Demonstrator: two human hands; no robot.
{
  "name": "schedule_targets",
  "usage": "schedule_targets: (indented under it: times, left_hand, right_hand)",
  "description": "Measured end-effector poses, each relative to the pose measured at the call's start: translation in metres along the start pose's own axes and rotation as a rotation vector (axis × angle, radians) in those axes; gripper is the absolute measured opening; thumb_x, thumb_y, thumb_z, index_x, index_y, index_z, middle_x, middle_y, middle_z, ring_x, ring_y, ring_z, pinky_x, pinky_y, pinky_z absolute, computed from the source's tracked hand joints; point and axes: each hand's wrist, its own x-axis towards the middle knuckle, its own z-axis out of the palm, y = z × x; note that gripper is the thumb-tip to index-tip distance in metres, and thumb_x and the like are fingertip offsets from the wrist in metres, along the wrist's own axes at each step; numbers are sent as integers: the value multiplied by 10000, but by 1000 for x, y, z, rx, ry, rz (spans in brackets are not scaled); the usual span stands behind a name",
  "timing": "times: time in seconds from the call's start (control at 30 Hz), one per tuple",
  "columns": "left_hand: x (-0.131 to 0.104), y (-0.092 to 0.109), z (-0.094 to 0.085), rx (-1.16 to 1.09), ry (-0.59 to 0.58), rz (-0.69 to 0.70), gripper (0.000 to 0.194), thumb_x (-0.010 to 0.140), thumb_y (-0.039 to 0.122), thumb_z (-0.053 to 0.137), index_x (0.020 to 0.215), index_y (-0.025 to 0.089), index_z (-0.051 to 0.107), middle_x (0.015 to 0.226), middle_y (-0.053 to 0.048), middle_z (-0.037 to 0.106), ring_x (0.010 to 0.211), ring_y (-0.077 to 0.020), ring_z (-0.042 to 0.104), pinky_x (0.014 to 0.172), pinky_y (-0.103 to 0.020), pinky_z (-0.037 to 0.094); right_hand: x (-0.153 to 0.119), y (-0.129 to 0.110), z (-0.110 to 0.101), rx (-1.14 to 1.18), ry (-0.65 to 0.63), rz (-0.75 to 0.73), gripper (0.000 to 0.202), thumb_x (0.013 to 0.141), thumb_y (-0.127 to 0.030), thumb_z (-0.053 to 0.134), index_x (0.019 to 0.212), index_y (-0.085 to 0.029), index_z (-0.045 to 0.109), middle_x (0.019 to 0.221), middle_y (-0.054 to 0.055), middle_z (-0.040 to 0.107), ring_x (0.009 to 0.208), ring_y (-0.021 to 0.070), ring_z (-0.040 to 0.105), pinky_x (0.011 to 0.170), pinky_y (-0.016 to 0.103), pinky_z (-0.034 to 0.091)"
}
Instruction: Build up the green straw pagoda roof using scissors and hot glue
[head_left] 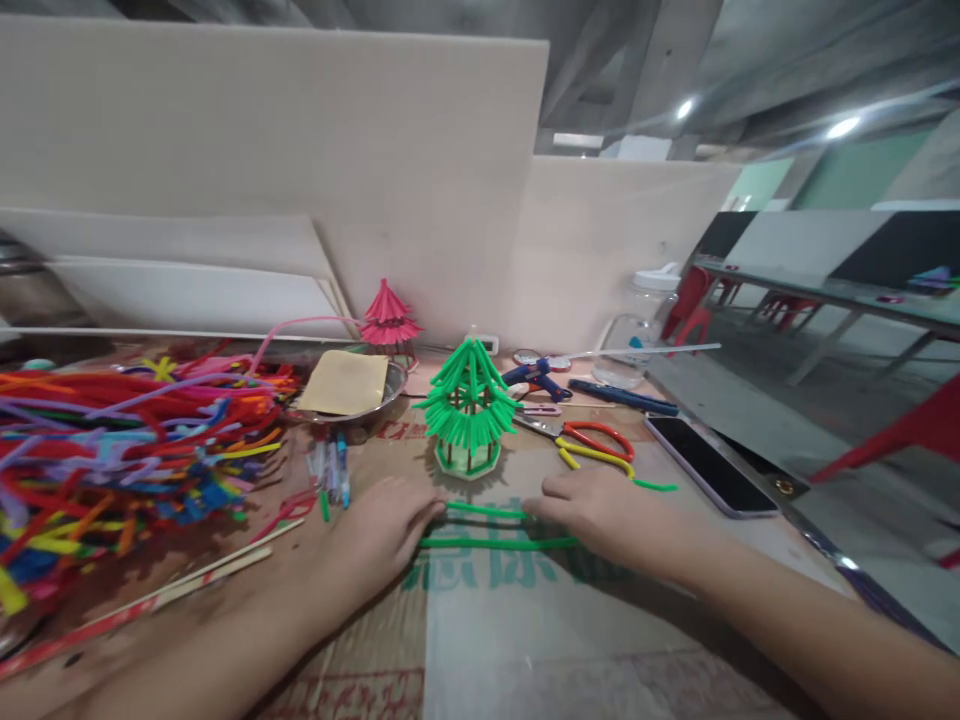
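A green pipe cleaner [487,510] stretches level between my two hands, its ends pinched in the fingers of my left hand [386,525] and my right hand [592,510]. Below it, a second green pipe cleaner [499,545] runs nearly parallel on the table covering, its ends partly hidden by my hands. Just beyond my hands stands a small green two-tiered pavilion [471,415] on an octagonal base. Scissors with red and yellow handles [600,440] lie past my right hand.
Many coloured pipe cleaners [150,450] are heaped at the left. A pink pavilion [388,320] and a metal dish with a yellow pad [345,383] stand behind. At right are a glue gun [536,375], a phone [709,465] and a clear bottle [637,325].
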Motion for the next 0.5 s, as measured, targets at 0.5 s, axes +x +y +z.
schedule_targets:
  times: [0.5]
  left_hand:
    - [11, -2, -10, 26, 55, -23, 348, 987, 323, 386, 756, 189, 609, 766, -49, 694, 755, -200, 642, 672, -273, 427]
  right_hand:
    - [-47, 99, -49, 703, -199, 516, 260, 834, -352, 572, 937, -162, 717, 774, 25, 700, 609, 118, 561, 565, 231, 422]
